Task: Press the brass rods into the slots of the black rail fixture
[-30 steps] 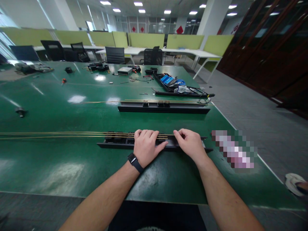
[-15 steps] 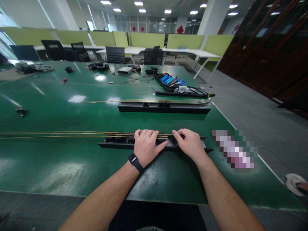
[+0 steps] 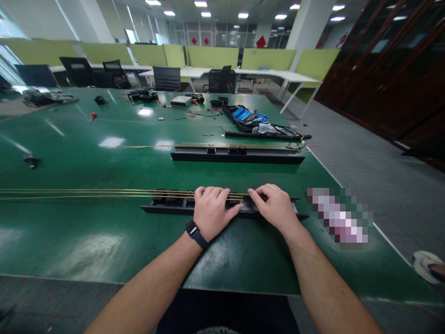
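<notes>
A long black channel (image 3: 167,210) lies across the green table before me, with dark block-like parts (image 3: 171,197) inside its left half. Several thin gold-coloured rods (image 3: 86,190) run in from the left and lie along it. My left hand (image 3: 211,211), with a watch on the wrist, is laid over channel and rods; its fingers curl over the far edge and its thumb points right. To its right, my right hand (image 3: 274,204) pinches thumb and forefinger at the end of one thin rod, over the channel's right part. The fingertips hide the rod's tip.
A second black channel (image 3: 236,158) with thin rods lies farther back. Behind it sits a black tray (image 3: 238,121) with blue items. A pixelated pink item (image 3: 339,218) is at the right. Small parts, such as a dark knob-like piece (image 3: 31,160), are scattered about.
My right hand has shifted very slightly, its fingers still pinched at the same place. The left hand and the channel look unchanged.
</notes>
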A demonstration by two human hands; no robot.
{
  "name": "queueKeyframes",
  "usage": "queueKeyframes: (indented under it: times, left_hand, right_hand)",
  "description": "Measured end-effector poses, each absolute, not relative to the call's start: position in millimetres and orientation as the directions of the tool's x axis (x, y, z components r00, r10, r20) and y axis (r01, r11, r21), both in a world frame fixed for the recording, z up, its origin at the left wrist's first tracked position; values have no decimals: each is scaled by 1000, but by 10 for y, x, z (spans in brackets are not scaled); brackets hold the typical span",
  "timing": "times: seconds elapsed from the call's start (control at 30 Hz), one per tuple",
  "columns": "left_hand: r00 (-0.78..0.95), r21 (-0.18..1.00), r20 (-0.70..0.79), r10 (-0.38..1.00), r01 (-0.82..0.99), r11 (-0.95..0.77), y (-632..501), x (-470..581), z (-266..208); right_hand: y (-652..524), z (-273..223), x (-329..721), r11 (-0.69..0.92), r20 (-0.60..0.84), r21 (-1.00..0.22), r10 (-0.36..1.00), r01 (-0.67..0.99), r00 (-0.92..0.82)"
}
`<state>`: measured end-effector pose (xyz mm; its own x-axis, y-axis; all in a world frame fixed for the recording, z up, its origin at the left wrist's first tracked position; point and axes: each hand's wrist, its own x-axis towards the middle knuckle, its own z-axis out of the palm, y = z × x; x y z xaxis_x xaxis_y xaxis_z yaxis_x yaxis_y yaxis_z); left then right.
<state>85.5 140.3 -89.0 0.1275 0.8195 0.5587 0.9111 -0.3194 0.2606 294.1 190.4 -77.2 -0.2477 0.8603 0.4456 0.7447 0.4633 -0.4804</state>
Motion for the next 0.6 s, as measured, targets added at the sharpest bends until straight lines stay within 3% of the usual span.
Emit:
queueKeyframes:
  times: [0.33,0.6]
  left_hand:
    - [129,265,556,821,909,-322,1409,854,-893]
    - [127,263,551,825,912,-316,1404,856,-892]
  right_hand:
    - [1939,-779,2996,456,497,-393,836,798,-232]
    - [1922,-770,2956,511,501,-429,821,745,-274]
